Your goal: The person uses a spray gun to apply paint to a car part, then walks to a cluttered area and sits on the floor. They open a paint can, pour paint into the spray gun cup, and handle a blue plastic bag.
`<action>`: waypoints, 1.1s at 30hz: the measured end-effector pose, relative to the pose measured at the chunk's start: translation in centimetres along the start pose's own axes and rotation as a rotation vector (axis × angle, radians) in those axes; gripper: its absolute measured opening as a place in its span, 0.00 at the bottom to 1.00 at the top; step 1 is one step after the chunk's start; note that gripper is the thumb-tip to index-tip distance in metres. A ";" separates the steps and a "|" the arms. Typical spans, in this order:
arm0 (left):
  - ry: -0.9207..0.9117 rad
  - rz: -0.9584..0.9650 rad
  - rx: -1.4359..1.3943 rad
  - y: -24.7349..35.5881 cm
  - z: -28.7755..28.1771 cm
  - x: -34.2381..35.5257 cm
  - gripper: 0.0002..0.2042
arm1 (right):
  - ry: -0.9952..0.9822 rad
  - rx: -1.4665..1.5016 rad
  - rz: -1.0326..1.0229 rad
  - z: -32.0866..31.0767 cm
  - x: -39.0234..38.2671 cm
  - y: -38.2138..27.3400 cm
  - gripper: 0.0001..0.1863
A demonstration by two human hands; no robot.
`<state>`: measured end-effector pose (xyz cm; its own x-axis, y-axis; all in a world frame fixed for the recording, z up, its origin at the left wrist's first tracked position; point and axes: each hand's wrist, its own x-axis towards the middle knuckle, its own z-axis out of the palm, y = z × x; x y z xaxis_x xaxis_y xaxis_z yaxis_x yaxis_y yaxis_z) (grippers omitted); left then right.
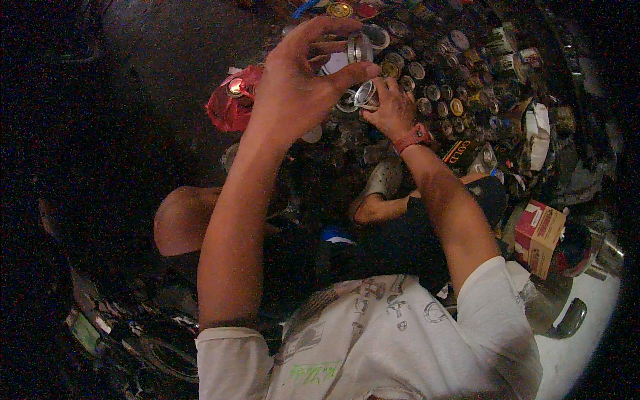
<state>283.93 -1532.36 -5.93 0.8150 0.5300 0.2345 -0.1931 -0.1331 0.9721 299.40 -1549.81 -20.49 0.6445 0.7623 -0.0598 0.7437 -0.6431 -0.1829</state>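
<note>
The dim floor [167,87] is crowded with rows of small round cans [433,92]. Over it the left forearm stretches far forward, the left hand [293,79] raised and turned inward, its grip pinching a short silver tin [360,49] between thumb and fingers. Lower and to the right, the right hand [395,112] bends inward, fingers curled on a rimmed round container [366,95]; a red watch [413,137] circles that wrist.
</note>
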 end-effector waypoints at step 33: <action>-0.005 0.008 0.050 -0.1 0.0 -0.4 0.25 | 0.024 0.005 -0.009 0.0 0.7 0.2 0.44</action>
<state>283.62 -1532.62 -6.18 0.8160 0.5248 0.2423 -0.1724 -0.1792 0.9686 299.96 -1549.38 -20.57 0.6423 0.7657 -0.0345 0.7483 -0.6361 -0.1882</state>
